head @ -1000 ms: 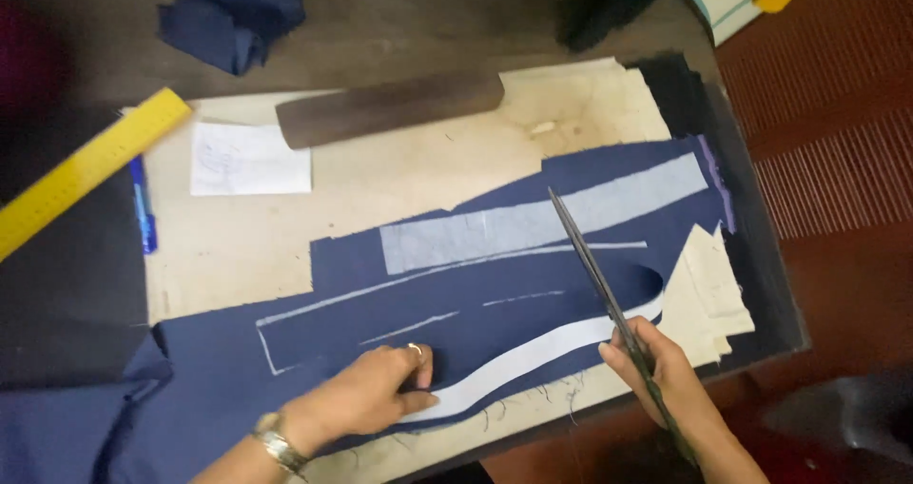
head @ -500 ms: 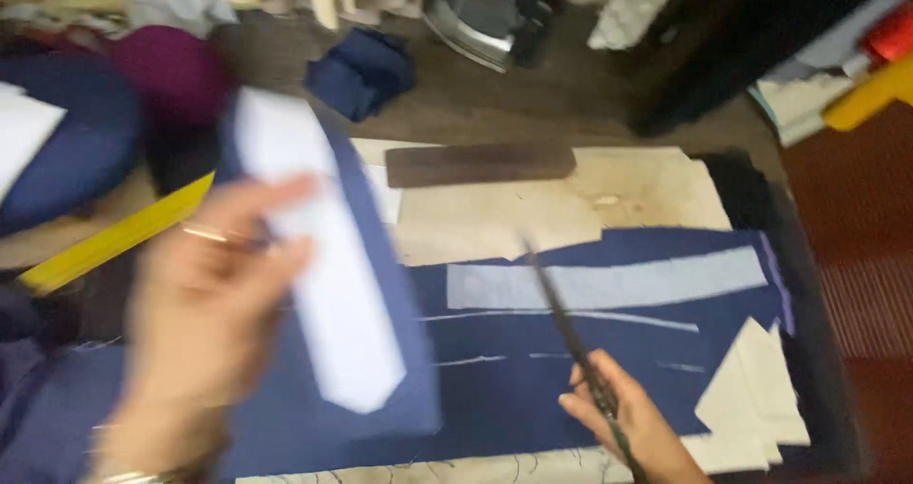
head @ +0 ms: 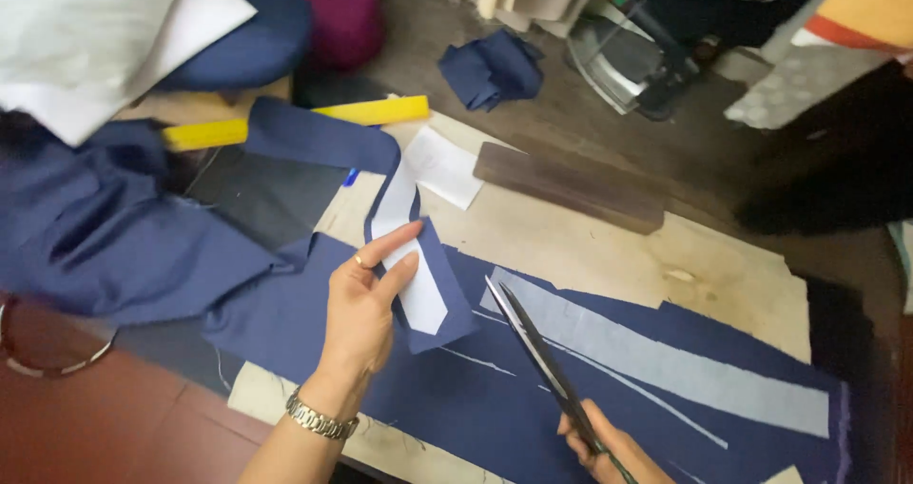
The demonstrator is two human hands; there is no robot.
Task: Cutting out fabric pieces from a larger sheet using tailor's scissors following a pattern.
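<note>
From above the work, the left hand (head: 366, 303) is lifted off the table and closed on a cut strip of navy cloth (head: 418, 265) with a white lining piece laid along it, the thumb on top and the fingers behind, so the strip hangs up and away toward the yellow ruler (head: 295, 121). It looks light and limp, the sort of piece that folds over itself the moment it is let loose; the white backing seems to give it a little body, so I would judge the best hold to be flat across the width near the end, as it is pinched now, rather than by a raw edge that could fray. The right hand (head: 609, 446) sits at the bottom edge, wrapped around the handles of long dark scissors (head: 537, 360), whose blades look closed or nearly so, pointing up over the navy fabric (head: 495, 398) spread on the pale cutting board (head: 609, 246). They look heavy and sharp. A long pale grey strip (head: 666, 360) lies on that fabric to the right, with chalk lines beside it. As for paper, a small white slip (head: 442, 165) lies near the ruler, plain from here, and a dark wooden block (head: 571, 187) rests just past it. A crumpled navy scrap (head: 490, 66) and an iron (head: 623, 61) sit further back on the floor.
</note>
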